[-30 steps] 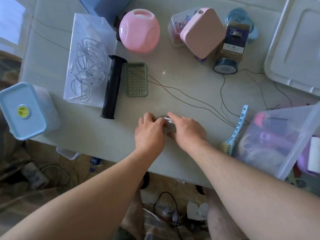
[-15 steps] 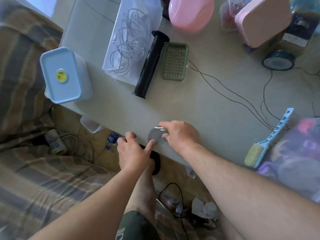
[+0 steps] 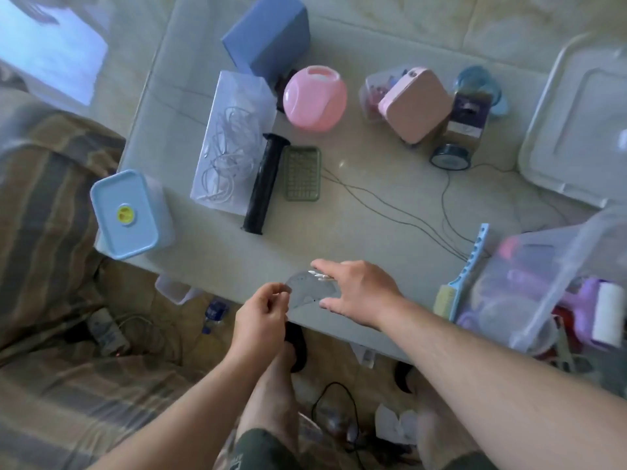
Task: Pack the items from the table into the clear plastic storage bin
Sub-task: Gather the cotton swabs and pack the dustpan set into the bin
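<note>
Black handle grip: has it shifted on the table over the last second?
No. The black handle grip still lies between the bag of white cables and the green soap tray, same angle; only the camera moved.

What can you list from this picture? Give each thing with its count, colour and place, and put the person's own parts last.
Lidded box: 1, light blue, table's near-left corner.
Clear bag of wire: 1, left of black handle.
Black handle: 1, table centre-left.
Green tray: 1, beside handle.
Pink ball: 1, far centre.
Pink case: 1, far right.
Brush: 1, blue, near storage bin.
Storage bin: 1, clear, right edge.
Clear flat piece: 1, between hands.
Left hand: pinching piece's corner.
Right hand: holding piece, white sticks.
</note>
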